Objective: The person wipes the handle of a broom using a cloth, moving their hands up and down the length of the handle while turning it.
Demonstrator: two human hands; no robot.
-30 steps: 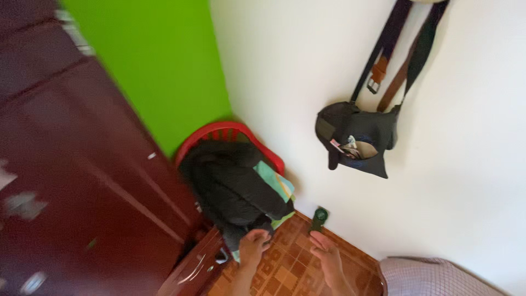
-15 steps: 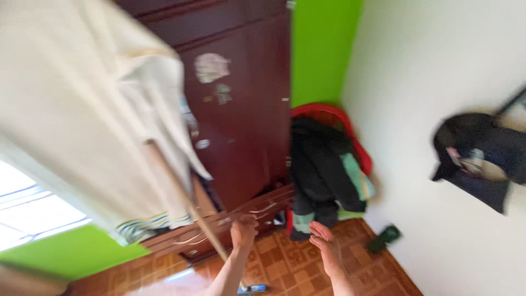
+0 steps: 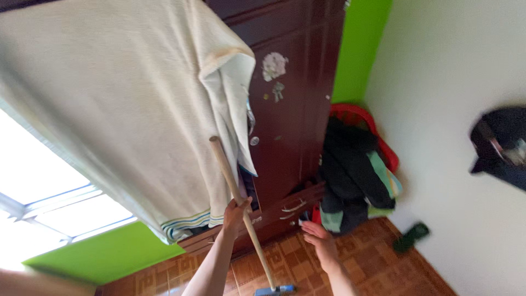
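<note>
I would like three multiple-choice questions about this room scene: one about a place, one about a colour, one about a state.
1. Where does the red basket stand?
A. under the window
B. between the wardrobe and the white wall
C. on top of the wardrobe

2. What colour is the towel?
A. cream
B. blue
C. black

3. What is the left hand doing?
A. lying flat on the floor
B. gripping the wooden stick
C. holding a shoe

Answers: 1 B, it sits in that corner; 2 A, the hanging cloth is cream; 3 B, its fingers wrap around the stick, while the right hand is open.
</note>
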